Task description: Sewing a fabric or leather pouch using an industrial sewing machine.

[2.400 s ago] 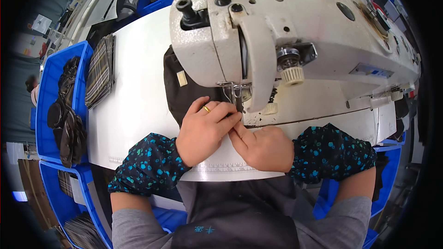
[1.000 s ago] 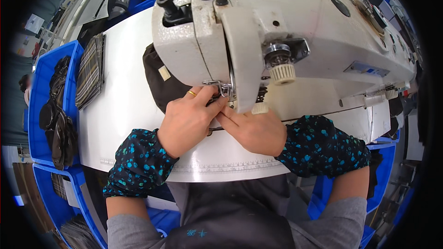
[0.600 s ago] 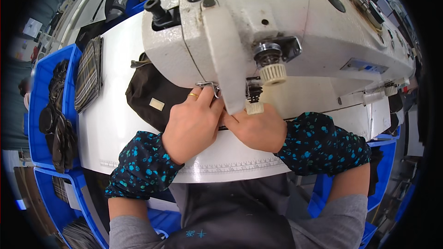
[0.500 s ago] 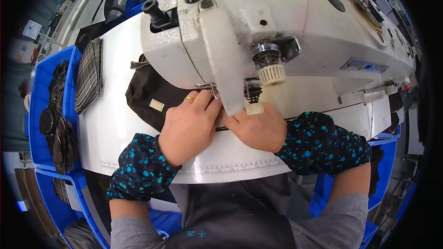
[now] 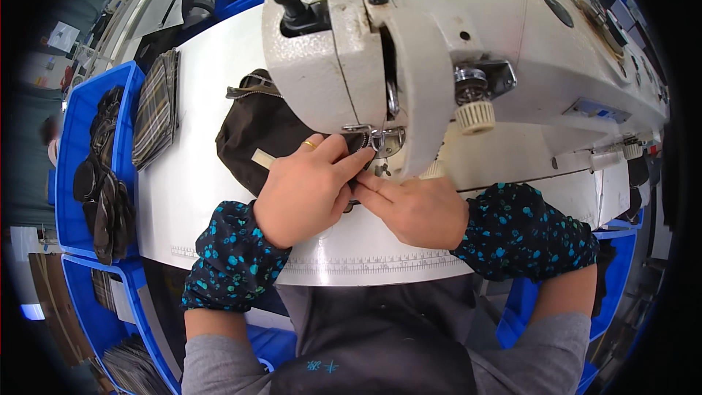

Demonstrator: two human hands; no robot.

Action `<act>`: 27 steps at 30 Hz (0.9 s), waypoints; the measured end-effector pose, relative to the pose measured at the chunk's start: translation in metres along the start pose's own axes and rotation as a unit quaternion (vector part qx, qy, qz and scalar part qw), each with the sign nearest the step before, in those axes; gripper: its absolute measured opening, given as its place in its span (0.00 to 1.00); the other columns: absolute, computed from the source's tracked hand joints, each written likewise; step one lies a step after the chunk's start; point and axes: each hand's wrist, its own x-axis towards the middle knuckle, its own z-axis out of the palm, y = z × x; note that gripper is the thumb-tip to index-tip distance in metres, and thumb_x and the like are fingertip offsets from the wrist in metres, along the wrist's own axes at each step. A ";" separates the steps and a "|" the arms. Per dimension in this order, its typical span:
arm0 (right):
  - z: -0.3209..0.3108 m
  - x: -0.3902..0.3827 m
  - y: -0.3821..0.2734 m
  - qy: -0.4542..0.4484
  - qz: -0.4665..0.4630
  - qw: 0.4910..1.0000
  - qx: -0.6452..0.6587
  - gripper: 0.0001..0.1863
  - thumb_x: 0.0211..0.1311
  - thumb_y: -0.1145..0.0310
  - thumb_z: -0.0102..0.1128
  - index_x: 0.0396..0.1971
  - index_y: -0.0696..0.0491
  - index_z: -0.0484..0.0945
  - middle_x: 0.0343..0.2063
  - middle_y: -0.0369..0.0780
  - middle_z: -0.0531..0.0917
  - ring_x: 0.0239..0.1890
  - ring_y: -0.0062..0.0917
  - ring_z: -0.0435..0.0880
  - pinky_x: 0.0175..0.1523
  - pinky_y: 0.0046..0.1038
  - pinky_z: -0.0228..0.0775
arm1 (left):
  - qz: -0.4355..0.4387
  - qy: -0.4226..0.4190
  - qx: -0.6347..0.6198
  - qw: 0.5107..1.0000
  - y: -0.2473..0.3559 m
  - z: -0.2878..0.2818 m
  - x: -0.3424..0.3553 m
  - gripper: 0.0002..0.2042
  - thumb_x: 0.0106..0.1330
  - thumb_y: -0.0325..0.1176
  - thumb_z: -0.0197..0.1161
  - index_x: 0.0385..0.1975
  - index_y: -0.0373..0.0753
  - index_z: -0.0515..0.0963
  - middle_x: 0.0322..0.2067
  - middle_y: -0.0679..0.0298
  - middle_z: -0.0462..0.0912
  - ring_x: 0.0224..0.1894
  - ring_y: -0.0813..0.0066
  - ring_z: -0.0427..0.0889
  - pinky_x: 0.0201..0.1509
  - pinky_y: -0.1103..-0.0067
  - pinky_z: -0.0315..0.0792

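A dark brown fabric bag piece [image 5: 245,128] with a metal zipper and a pale label lies under the white sewing machine [image 5: 329,73]. My left hand [image 5: 300,197] grips the piece just left of the presser foot [image 5: 384,143], its bent fingers pressed on the zipper edge and its index fingertip close to the foot. My right hand [image 5: 420,208] is just below the foot, thumb and fingers closed on the near end of the same piece, its fingertips almost touching my left hand's. The part of the piece under both hands is mostly hidden.
A blue bin [image 5: 62,168] of dark fabric pieces and a stack of plaid pieces [image 5: 153,110] stand at the left. More blue bins sit at lower left [image 5: 77,285] and lower right [image 5: 512,325]. The white table [image 5: 190,205] has a printed scale along its front edge.
The bag piece has come out farther left from under the machine, showing its zipper end. Both hands have moved up toward the presser foot since the earliest frame and stay on the piece.
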 end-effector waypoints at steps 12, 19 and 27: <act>0.002 -0.002 -0.001 -0.042 -0.017 0.999 -0.014 0.18 0.55 0.70 0.63 0.47 0.55 0.83 0.50 0.39 0.85 0.20 0.26 0.82 0.23 0.30 0.74 | -0.041 -0.005 0.005 0.999 0.016 0.009 0.001 0.23 0.53 0.27 0.65 0.53 0.37 0.80 0.37 0.61 0.76 0.40 0.59 0.79 0.37 0.69 0.77; -0.006 0.001 -0.003 -0.029 -0.038 0.997 -0.062 0.20 0.60 0.61 0.62 0.44 0.63 0.82 0.46 0.55 0.85 0.23 0.26 0.84 0.23 0.29 0.75 | -0.028 -0.001 -0.018 0.999 0.013 0.013 0.005 0.22 0.59 0.28 0.62 0.56 0.35 0.78 0.40 0.59 0.77 0.47 0.58 0.80 0.38 0.68 0.81; 0.004 0.003 -0.007 0.027 -0.067 0.975 -0.210 0.16 0.53 0.65 0.65 0.41 0.57 0.85 0.38 0.46 0.87 0.21 0.21 0.80 0.24 0.24 0.70 | -0.073 -0.011 -0.058 0.996 0.016 0.005 -0.014 0.24 0.51 0.22 0.68 0.52 0.41 0.83 0.37 0.63 0.77 0.41 0.63 0.82 0.34 0.71 0.79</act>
